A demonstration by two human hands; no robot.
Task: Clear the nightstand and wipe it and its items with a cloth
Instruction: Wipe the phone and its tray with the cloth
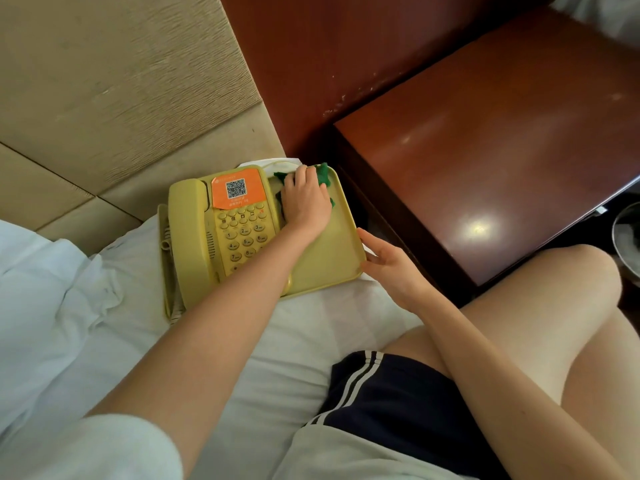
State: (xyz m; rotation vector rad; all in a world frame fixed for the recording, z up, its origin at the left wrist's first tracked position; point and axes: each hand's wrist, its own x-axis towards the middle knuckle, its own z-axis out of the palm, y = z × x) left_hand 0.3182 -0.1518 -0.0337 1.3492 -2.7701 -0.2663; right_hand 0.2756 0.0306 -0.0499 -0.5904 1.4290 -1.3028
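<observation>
The person is sitting on the edge of the bed (138, 306) with the nightstand (502, 150) just beside their knee, and its dark wooden top is showing nothing on it from where I am standing, so the clearing part is looking done. The yellow telephone (221, 230) and the yellow tray (332, 258) it sits in are lying on the white bedding, up against the padded headboard (104, 98). The left hand (304, 202) is reaching across the keypad and bearing down on the green cloth (323, 173), fingers curled over the bunched fabric, which is sitting in the far right part of the tray beside the telephone. The right hand (388, 268) is steadying the tray at its near right corner, fingers fairly straight and loosely spread against the rim, thumb lying along the edge, gripping nothing tightly. To my eye the wiping of the items is under way, with the tray's open section getting the attention now. Whether the telephone or the nightstand top has been wiped I cannot tell; the wood is shining but also showing pale scuffs along its back edge. Putting the things back looks to be still ahead.
</observation>
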